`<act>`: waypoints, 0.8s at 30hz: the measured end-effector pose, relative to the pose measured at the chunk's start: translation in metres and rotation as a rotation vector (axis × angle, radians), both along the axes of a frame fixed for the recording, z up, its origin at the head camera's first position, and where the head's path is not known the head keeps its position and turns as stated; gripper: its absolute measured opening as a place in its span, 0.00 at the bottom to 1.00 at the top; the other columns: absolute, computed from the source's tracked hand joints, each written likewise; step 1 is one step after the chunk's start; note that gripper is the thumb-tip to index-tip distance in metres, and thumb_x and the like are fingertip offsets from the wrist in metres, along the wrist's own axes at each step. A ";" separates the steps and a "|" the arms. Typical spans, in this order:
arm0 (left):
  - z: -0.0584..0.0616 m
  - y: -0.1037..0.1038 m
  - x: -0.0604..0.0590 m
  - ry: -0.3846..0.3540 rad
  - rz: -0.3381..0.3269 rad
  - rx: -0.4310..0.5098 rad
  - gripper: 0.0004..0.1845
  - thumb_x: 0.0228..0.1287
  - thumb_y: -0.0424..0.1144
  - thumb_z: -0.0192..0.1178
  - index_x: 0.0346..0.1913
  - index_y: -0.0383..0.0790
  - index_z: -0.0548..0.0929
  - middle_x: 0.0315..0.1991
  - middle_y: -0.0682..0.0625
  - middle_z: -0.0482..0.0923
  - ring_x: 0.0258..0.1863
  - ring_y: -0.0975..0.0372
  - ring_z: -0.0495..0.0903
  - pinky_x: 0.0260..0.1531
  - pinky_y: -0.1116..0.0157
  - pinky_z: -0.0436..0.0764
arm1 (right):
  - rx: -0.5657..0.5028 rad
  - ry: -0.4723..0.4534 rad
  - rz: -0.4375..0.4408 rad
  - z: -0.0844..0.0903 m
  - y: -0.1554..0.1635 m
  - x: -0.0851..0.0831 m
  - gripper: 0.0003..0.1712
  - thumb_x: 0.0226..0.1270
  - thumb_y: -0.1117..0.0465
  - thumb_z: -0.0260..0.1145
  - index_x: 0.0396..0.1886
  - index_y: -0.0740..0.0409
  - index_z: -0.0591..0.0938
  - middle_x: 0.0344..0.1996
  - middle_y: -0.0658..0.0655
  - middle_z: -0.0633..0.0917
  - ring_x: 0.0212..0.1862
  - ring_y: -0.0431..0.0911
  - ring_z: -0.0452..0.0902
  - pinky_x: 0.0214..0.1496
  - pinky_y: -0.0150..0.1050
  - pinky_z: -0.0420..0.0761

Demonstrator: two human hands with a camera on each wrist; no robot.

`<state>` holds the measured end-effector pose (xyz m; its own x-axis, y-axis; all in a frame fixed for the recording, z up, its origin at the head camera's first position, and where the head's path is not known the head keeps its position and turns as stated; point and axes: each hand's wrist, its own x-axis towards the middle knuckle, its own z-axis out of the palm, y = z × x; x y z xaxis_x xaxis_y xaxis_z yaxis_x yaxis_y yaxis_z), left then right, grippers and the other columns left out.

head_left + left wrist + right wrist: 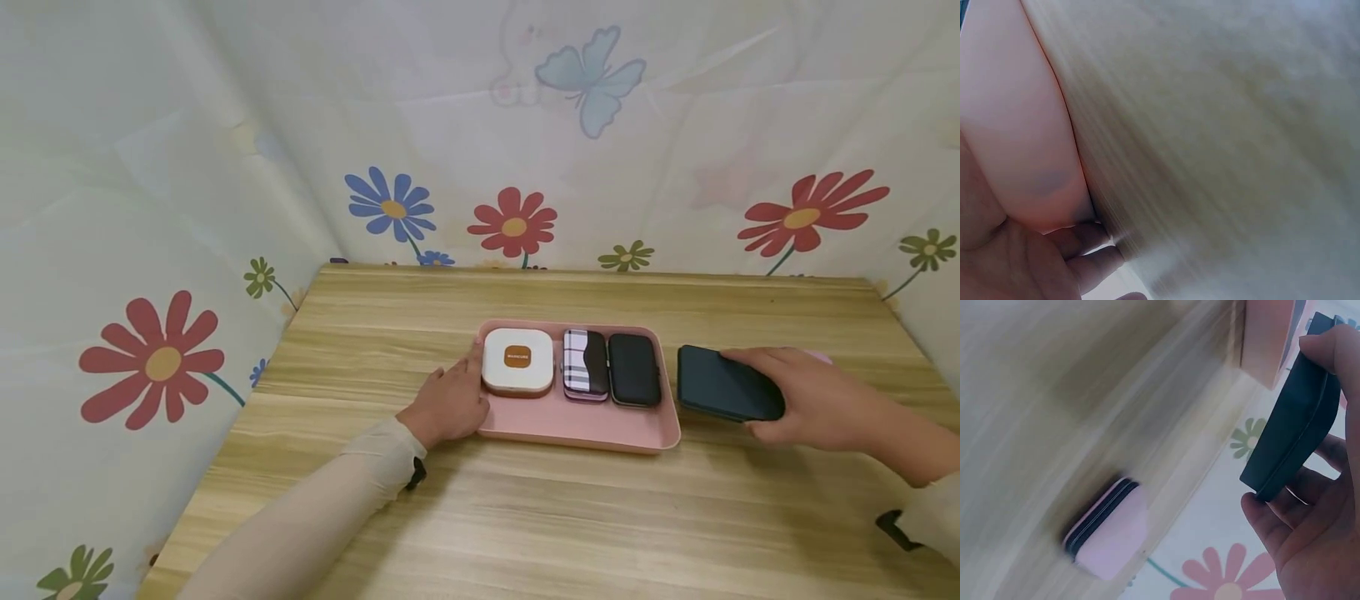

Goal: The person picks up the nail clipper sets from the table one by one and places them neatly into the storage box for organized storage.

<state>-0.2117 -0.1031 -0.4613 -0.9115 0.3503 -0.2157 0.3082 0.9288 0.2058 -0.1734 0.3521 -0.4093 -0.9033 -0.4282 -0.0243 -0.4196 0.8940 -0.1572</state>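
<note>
My right hand (817, 400) grips a flat dark teal case (723, 385) by its right end, just right of the pink tray (577, 429). In the right wrist view, thumb and fingers clasp this case (1300, 412) on opposite edges, raised over the table. My left hand (450, 398) rests against the tray's left wall, its fingers lying along the outside. Inside the tray sit a white rounded case (517, 379) with an orange label, a plaid case (576, 367) with a black flap, and a black case (634, 371), side by side along the back.
A pink case with a black zip (1113, 531) lies on the table, mostly hidden behind my right hand in the head view. The wood-grain table (525, 517) runs back to a white curtain (450, 108) printed with flowers and a butterfly.
</note>
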 end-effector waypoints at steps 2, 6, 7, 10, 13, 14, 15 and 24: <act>0.000 0.000 0.000 -0.002 -0.002 0.003 0.42 0.74 0.46 0.42 0.80 0.36 0.33 0.77 0.42 0.60 0.76 0.54 0.60 0.71 0.44 0.61 | -0.007 -0.002 -0.008 0.003 -0.005 -0.001 0.55 0.44 0.40 0.81 0.71 0.55 0.70 0.60 0.66 0.79 0.57 0.60 0.75 0.47 0.56 0.80; 0.001 0.000 0.000 0.002 -0.003 0.003 0.42 0.74 0.46 0.42 0.80 0.36 0.33 0.77 0.42 0.60 0.76 0.54 0.60 0.71 0.44 0.61 | -0.016 -0.007 -0.010 0.010 -0.017 -0.005 0.54 0.46 0.40 0.80 0.72 0.54 0.69 0.61 0.66 0.77 0.59 0.62 0.74 0.49 0.59 0.80; 0.001 0.000 0.000 0.003 -0.002 0.004 0.43 0.74 0.46 0.42 0.80 0.36 0.33 0.77 0.42 0.60 0.76 0.54 0.60 0.71 0.44 0.61 | -0.019 -0.007 -0.010 0.011 -0.021 -0.006 0.54 0.47 0.40 0.80 0.72 0.54 0.69 0.61 0.66 0.77 0.59 0.61 0.73 0.49 0.59 0.80; 0.001 0.000 0.001 0.002 0.003 0.002 0.42 0.74 0.46 0.42 0.80 0.36 0.33 0.77 0.42 0.60 0.76 0.54 0.60 0.71 0.44 0.61 | -0.030 -0.008 0.004 0.015 -0.032 -0.010 0.54 0.48 0.40 0.79 0.73 0.54 0.69 0.62 0.65 0.77 0.59 0.61 0.73 0.50 0.58 0.80; 0.002 0.000 0.001 -0.001 0.003 0.007 0.42 0.74 0.46 0.42 0.80 0.36 0.33 0.77 0.43 0.59 0.77 0.54 0.59 0.71 0.44 0.61 | -0.044 0.004 0.028 0.017 -0.042 -0.014 0.53 0.49 0.40 0.78 0.73 0.55 0.69 0.62 0.64 0.77 0.59 0.61 0.74 0.52 0.58 0.79; 0.001 0.000 0.001 -0.003 0.002 0.009 0.42 0.74 0.46 0.42 0.80 0.36 0.33 0.77 0.43 0.59 0.77 0.54 0.59 0.71 0.44 0.60 | -0.047 0.005 0.037 0.018 -0.045 -0.015 0.52 0.50 0.40 0.78 0.73 0.55 0.70 0.62 0.64 0.77 0.60 0.61 0.74 0.52 0.58 0.79; 0.001 0.000 0.001 -0.002 0.000 0.013 0.42 0.74 0.46 0.42 0.80 0.36 0.34 0.77 0.43 0.59 0.77 0.54 0.59 0.71 0.44 0.60 | -0.050 0.004 0.043 0.018 -0.048 -0.016 0.52 0.51 0.40 0.78 0.73 0.55 0.70 0.62 0.65 0.77 0.60 0.61 0.73 0.53 0.58 0.79; -0.010 -0.002 -0.004 0.011 -0.003 0.017 0.43 0.73 0.46 0.41 0.80 0.38 0.30 0.76 0.43 0.61 0.76 0.54 0.60 0.71 0.43 0.61 | -0.029 -0.046 0.066 0.022 -0.078 -0.029 0.52 0.54 0.38 0.75 0.75 0.51 0.67 0.68 0.65 0.72 0.66 0.63 0.68 0.59 0.62 0.75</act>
<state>-0.2156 -0.1053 -0.4715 -0.9127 0.3565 -0.1997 0.3133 0.9242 0.2182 -0.2027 0.2741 -0.3868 -0.8714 -0.4878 -0.0519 -0.4690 0.8595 -0.2032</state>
